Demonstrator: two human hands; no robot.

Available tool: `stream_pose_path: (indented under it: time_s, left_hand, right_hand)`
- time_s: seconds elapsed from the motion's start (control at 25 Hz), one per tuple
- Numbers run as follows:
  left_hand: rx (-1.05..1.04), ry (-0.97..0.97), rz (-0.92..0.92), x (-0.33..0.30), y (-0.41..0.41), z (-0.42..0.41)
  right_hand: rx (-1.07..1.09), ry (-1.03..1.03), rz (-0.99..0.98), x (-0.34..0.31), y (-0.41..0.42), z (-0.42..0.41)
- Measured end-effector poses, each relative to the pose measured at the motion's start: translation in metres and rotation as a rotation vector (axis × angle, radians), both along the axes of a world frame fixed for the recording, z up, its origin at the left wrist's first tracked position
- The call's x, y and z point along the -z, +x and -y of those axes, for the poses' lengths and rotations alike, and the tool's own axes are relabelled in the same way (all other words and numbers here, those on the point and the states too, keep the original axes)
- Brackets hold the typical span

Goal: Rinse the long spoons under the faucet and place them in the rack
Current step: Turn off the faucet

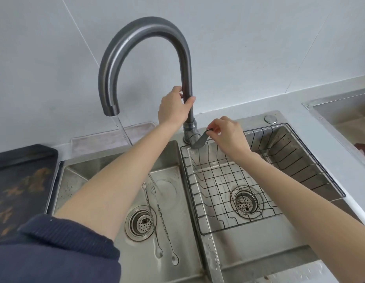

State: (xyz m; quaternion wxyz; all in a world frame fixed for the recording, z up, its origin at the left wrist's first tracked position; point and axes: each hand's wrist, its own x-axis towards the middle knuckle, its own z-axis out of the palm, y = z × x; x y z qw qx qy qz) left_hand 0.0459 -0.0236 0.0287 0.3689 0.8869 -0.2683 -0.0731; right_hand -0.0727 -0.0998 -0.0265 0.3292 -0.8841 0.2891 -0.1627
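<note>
Two long twisted-stem spoons (164,225) lie in the left sink basin (177,252), bowls toward me and fork ends pointing away. The tall grey gooseneck faucet (136,35) runs a thin stream of water (124,133) into that basin. My left hand (173,108) grips the faucet's upright pipe. My right hand (228,133) pinches the tip of the faucet lever (200,139) at its base. A black wire rack (289,160) sits in the right basin with nothing in it.
A dark tray (20,180) lies on the counter at the left, and a grey mat (108,139) lies behind the left basin. Each basin has a drain strainer (141,222). Another steel sink (345,113) shows at the far right.
</note>
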Motion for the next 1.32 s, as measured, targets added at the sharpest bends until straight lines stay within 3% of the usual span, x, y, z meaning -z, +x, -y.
stream_pose_path:
  time_s: [0.2, 1.08, 1.32]
  left_hand:
    - [-0.010, -0.116, -0.044, -0.003, 0.001, 0.011]
    - [-0.077, -0.129, 0.000, 0.003, -0.001, 0.010]
    - [0.061, -0.100, -0.066, -0.003, -0.003, -0.007]
  right_hand:
    - [-0.027, -0.005, -0.005, 0.000, 0.002, 0.006]
    - [0.007, 0.046, -0.017, -0.011, 0.010, 0.009]
    - [0.033, -0.020, -0.007, -0.007, 0.009, -0.002]
